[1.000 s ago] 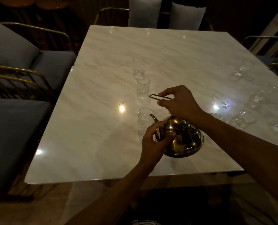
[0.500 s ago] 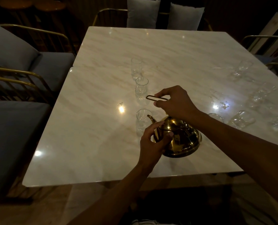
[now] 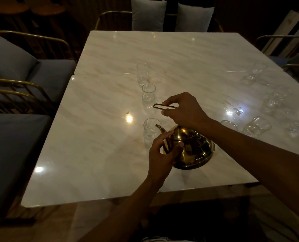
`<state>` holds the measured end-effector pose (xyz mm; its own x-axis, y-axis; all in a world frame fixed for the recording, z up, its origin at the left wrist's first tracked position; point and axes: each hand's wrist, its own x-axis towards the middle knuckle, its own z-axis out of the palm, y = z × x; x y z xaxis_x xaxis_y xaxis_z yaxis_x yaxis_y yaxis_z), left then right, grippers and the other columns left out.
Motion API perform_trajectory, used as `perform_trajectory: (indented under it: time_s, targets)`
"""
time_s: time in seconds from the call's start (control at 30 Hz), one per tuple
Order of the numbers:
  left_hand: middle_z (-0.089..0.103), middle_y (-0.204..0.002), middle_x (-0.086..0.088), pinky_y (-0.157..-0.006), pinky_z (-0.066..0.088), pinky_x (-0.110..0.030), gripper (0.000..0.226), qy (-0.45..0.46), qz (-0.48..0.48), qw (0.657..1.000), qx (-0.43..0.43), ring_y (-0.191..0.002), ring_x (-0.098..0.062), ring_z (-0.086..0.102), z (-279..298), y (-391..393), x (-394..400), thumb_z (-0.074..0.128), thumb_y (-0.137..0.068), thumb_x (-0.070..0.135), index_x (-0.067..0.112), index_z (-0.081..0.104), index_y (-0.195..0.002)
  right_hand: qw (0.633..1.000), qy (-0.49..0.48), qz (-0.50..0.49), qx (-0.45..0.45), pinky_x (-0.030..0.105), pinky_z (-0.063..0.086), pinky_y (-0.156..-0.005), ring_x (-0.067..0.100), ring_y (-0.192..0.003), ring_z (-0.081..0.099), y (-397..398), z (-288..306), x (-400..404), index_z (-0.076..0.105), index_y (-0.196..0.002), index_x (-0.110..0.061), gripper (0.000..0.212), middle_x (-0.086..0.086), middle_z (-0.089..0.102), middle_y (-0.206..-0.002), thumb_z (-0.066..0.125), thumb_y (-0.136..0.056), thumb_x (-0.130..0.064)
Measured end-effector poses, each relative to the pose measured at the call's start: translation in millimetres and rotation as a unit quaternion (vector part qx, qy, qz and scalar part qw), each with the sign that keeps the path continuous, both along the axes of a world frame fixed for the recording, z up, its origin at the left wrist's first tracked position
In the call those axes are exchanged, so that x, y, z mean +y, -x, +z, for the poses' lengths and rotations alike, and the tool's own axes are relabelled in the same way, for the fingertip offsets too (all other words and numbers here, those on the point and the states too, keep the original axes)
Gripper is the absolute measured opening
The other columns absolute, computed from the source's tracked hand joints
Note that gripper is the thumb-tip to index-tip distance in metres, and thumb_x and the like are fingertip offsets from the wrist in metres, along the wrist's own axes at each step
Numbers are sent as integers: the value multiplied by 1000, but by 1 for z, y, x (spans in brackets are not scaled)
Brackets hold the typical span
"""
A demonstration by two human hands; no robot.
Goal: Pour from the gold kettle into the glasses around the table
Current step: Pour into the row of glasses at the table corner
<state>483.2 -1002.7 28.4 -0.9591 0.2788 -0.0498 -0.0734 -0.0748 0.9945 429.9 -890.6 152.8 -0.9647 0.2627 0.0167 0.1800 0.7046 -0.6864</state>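
Observation:
The gold kettle (image 3: 192, 151) stands on the marble table (image 3: 101, 137) near its front edge, spout pointing left toward a clear glass (image 3: 150, 130). My right hand (image 3: 183, 109) pinches the kettle's thin looped handle (image 3: 161, 106) above it. My left hand (image 3: 161, 154) grips the base of the spout on the kettle's left side. Two more glasses, one (image 3: 148, 95) and a taller one (image 3: 142, 74), stand in a line behind the first. Several glasses (image 3: 257, 126) lie scattered along the right side.
Grey cushioned chairs with gold frames (image 3: 14, 88) flank the table on the left, two pillows (image 3: 171, 16) sit at the far end, and another chair (image 3: 285, 49) is at the right. Water drops (image 3: 236, 110) glint on the right of the table.
Both hands and the kettle stay almost in place; my left hand has settled slightly closer round the spout base.

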Motion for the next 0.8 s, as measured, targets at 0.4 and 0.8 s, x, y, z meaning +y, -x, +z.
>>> perform_trajectory:
  time_s: [0.4,0.8]
  targets:
    - [64,-125,18,-104,48,-45,42,-7,4,1000,-2,-121,-3,54,0,-2,0,76,-83,29,36,64,-123,1000,0,1,-2,19,33,-82,15,-120,54,-2,-1,0,72,-110,-16,30,4,60,-129,74,-81,-22]
    - [63,-118,29,-105,47,-36,41,-9,3,1000,2,-116,7,54,3,-3,-1,76,-83,29,35,65,-122,1000,-14,-2,-7,5,32,-59,17,-110,60,-2,4,-3,71,-112,-15,31,4,60,-130,75,-81,-23]
